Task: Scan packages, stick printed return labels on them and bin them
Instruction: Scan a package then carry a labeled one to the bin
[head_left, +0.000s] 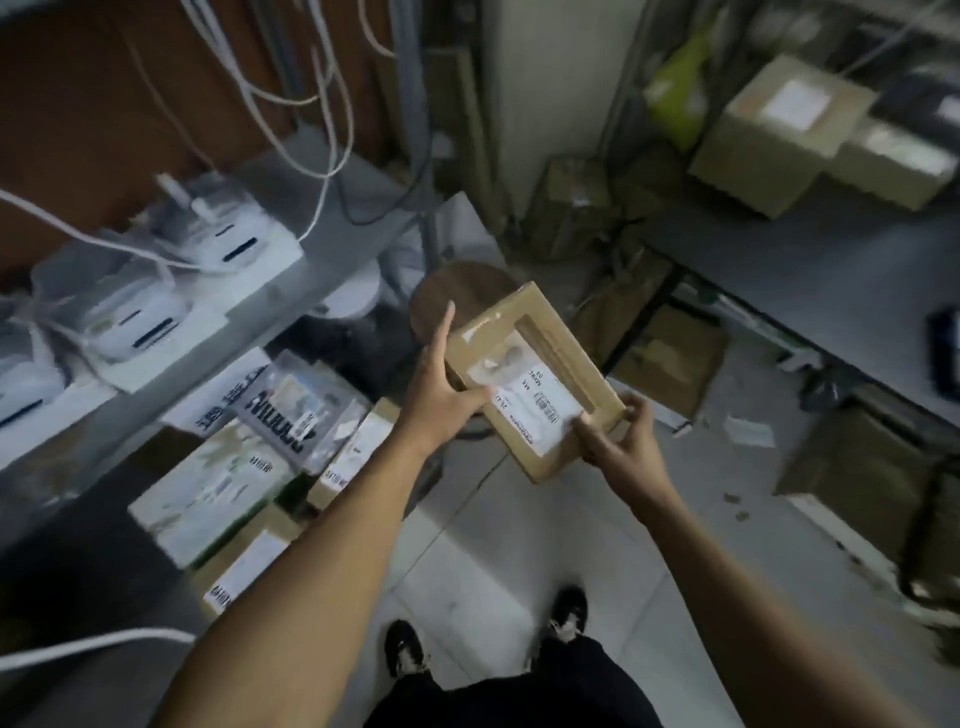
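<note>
A flat brown cardboard package (550, 343) is held in the air over the floor, tilted. A white printed label (535, 408) lies on its top face. My left hand (441, 384) holds the package's left edge, thumb on the label and index finger pointing straight up. My right hand (618, 436) grips the near right corner, its thumb pressing the label's lower edge and its fingers curled under the box.
Several labelled packages (249, 478) are piled on the floor at the left, under a grey shelf (332, 244) with white label printers (228, 234) and cables. A round wooden stool (457, 291) stands behind the package. Cardboard boxes (779, 135) sit on the right table (810, 270).
</note>
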